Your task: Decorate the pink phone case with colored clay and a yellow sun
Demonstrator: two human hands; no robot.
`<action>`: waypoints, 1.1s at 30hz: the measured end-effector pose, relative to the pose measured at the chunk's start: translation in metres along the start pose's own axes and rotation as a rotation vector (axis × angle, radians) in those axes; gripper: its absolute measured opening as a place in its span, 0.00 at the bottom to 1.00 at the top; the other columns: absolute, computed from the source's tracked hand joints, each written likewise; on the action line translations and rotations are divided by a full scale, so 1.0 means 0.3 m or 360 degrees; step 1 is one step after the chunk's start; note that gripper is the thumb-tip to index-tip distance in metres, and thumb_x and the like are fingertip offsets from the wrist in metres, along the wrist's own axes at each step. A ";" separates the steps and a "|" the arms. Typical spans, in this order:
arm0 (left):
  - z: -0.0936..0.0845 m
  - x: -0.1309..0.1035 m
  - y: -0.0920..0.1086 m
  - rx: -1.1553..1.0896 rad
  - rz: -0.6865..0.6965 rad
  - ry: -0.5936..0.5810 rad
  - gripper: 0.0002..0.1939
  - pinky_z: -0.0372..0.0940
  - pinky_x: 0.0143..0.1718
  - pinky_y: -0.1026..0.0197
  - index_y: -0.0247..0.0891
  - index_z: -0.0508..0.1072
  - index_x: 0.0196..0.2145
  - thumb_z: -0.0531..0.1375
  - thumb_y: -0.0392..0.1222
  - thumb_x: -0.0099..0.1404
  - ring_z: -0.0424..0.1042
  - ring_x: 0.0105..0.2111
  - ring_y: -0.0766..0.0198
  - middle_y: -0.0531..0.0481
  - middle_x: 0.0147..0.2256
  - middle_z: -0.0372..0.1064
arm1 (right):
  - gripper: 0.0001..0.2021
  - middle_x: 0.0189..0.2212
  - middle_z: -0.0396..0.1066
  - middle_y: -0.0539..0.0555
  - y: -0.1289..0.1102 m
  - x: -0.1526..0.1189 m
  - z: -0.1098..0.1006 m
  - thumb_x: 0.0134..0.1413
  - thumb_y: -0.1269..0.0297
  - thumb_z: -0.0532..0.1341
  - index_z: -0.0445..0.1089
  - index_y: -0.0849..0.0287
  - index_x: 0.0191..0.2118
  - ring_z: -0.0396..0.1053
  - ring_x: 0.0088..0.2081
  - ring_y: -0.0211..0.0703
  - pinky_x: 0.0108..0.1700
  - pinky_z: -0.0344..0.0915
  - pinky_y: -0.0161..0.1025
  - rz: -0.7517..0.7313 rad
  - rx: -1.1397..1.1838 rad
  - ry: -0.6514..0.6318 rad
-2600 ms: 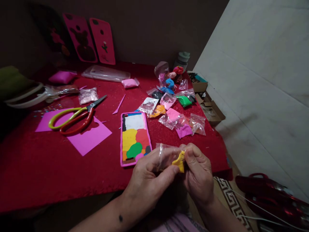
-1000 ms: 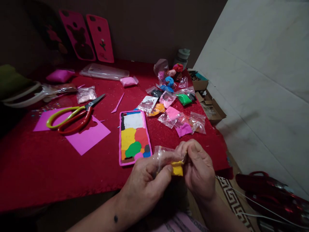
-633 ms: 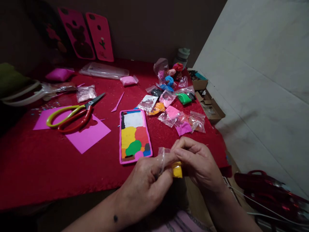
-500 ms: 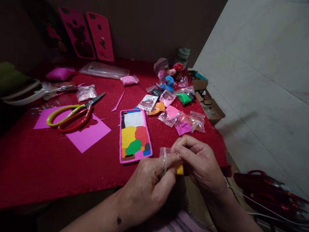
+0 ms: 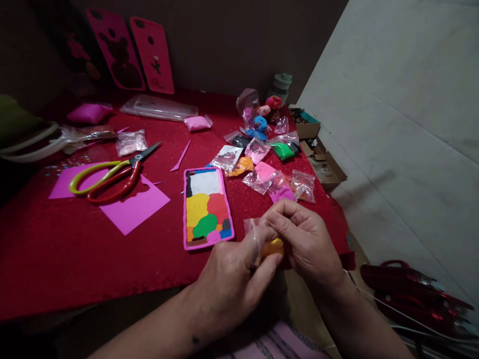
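Over the near edge of the red-covered table (image 5: 130,264), just right of the pink-rimmed case (image 5: 202,205), the left hand (image 5: 235,271) grips a clear bag (image 5: 251,227) of something yellow (image 5: 273,246) between thumb and forefinger. Against it, the right hand (image 5: 309,244) is curled closed, thumb pressed to forefinger, pinching at the bag's far end, though what lies between those fingertips is hidden.

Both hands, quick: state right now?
Left hand: closed, holding a small clear plastic bag of yellow clay.
Right hand: fingers curled closed beside it; anything gripped is hidden.
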State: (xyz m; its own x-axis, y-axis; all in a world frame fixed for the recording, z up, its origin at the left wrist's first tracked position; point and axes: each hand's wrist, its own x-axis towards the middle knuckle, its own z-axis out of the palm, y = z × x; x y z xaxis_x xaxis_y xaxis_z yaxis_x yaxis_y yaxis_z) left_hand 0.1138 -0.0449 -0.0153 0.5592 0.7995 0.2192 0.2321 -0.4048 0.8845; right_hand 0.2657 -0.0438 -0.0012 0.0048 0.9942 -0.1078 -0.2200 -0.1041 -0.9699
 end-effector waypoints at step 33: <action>0.024 0.033 0.037 -0.0800 -0.0575 -0.0003 0.07 0.57 0.21 0.69 0.37 0.68 0.25 0.63 0.38 0.58 0.63 0.19 0.71 0.58 0.19 0.65 | 0.11 0.20 0.57 0.43 0.013 0.003 -0.023 0.63 0.63 0.58 0.63 0.57 0.29 0.52 0.21 0.30 0.22 0.52 0.30 -0.0459 -0.0722 -0.0099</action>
State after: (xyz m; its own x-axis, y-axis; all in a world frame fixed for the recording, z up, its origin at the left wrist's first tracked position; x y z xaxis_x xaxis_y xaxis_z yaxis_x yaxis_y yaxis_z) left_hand 0.1276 -0.0447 -0.0063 0.5166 0.8462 -0.1308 0.0040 0.1503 0.9886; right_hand 0.2716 -0.0434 -0.0065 -0.0580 0.9826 0.1765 0.2254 0.1851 -0.9565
